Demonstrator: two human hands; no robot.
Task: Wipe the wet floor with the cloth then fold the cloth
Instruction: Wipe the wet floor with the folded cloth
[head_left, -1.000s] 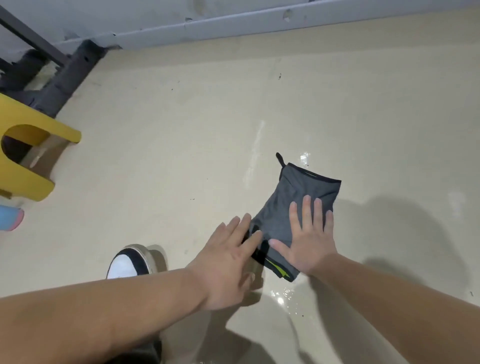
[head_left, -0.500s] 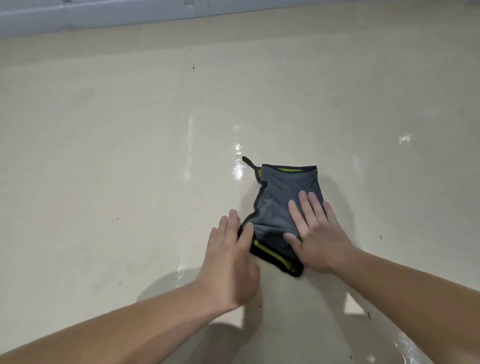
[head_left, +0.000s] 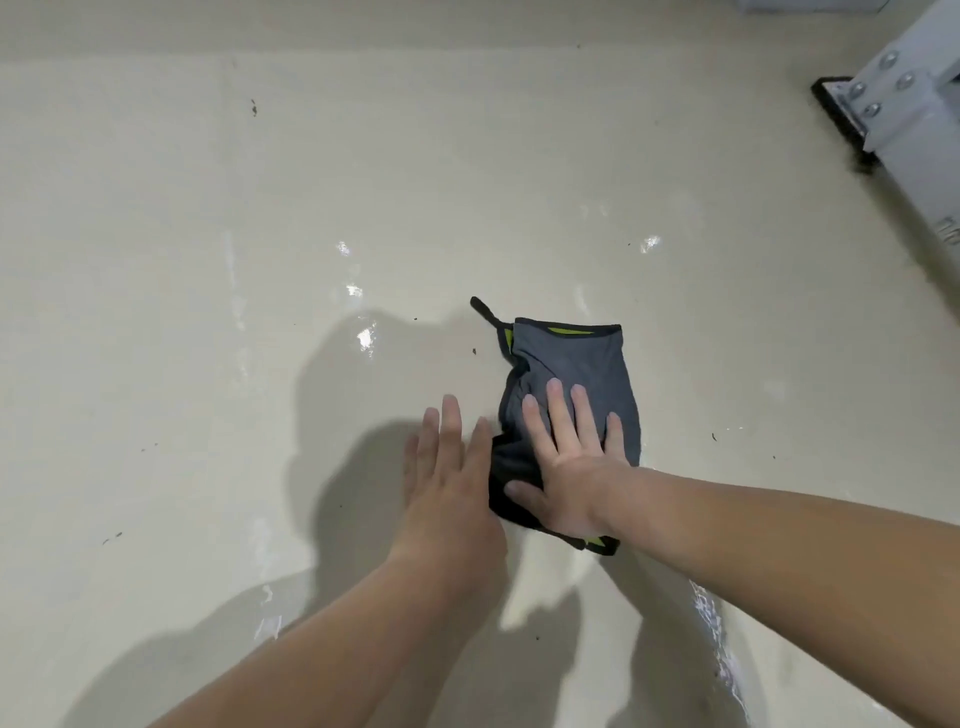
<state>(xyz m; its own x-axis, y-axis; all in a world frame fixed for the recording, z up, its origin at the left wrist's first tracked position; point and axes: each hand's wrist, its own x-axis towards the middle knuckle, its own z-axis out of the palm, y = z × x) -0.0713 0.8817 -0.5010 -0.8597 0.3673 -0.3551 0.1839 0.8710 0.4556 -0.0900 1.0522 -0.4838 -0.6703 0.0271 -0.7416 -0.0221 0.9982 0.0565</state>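
A grey cloth (head_left: 582, 364) with black and lime-green edging and a small black loop lies bunched on the beige floor (head_left: 208, 260). My right hand (head_left: 569, 467) presses flat on its near half, fingers spread, thumb on the dark left edge. My left hand (head_left: 449, 483) lies flat on the floor just left of the cloth, its fingertips beside the cloth's edge. Wet streaks (head_left: 363, 338) glisten on the floor to the cloth's left, and more water (head_left: 717, 639) shows under my right forearm.
A grey metal frame foot (head_left: 883, 104) with bolts on a black pad stands at the far right. A wall base runs along the top edge. Small dark specks dot the floor.
The view has swung right: the yellow stool and shoe are gone and the metal frame has appeared. My right hand slid the cloth over the floor; my left hand stays beside it.
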